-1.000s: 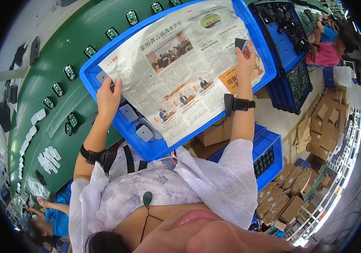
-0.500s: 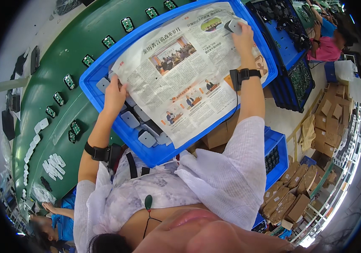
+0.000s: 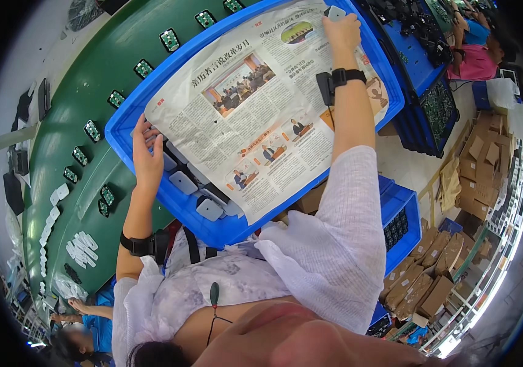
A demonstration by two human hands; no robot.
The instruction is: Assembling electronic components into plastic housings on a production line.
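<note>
A sheet of newspaper (image 3: pixel 237 134) lies across the blue plastic bin (image 3: pixel 212 230) in front of me. Rounded grey-and-white plastic casings (image 3: pixel 210 209) show beneath its lower left edge; the rest of that layer is hidden. My left hand (image 3: pixel 147 156) is at the bin's left side, fingers apart and beside the rim, with nothing visible in it. Toward the bin's far right end, my right hand (image 3: pixel 342 33) grips a small casing (image 3: pixel 335 13) over the paper's far corner.
On the green work table (image 3: pixel 59 147), a row of small circuit boards in black housings (image 3: pixel 92 131) curves past the bin. White pieces (image 3: pixel 82 249) lie nearer. Blue crates (image 3: pixel 435 116) and cardboard boxes (image 3: pixel 435 251) stand to the right. Co-workers (image 3: pixel 478 58) sit far right and lower left.
My left hand has let go of the newspaper's left edge and moved left to the bin's rim. My right hand has shifted farther away and slightly left with the casing.
</note>
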